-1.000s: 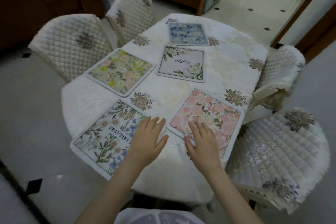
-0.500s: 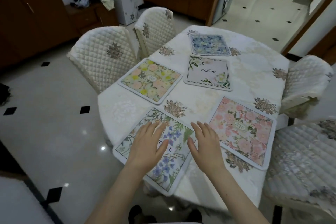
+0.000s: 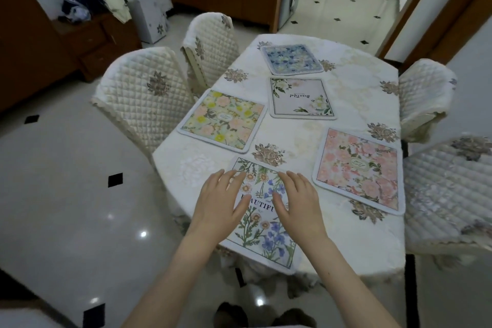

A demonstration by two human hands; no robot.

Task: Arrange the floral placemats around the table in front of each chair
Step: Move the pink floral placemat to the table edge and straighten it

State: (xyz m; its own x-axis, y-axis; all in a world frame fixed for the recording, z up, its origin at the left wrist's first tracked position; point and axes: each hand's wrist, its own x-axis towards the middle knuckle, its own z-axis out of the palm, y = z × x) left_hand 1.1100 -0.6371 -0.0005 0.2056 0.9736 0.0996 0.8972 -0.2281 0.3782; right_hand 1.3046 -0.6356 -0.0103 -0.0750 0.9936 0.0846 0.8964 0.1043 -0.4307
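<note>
We see both hands flat on wildflower placemat [image 3: 262, 210] at near table edge. Left hand [image 3: 221, 202] palm down, fingers spread, gripping nothing. Right hand [image 3: 299, 204] same, fingers loosely apart. Pink placemat [image 3: 358, 169] right, yellow placemat [image 3: 222, 120] left, white placemat [image 3: 300, 97] centre, blue placemat [image 3: 291, 58] far end. Table [image 3: 354, 85] ringed by quilted chairs [image 3: 145, 96].

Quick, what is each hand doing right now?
Left hand: open, flat on the wildflower placemat, gripping nothing.
Right hand: open, flat on it too.
</note>
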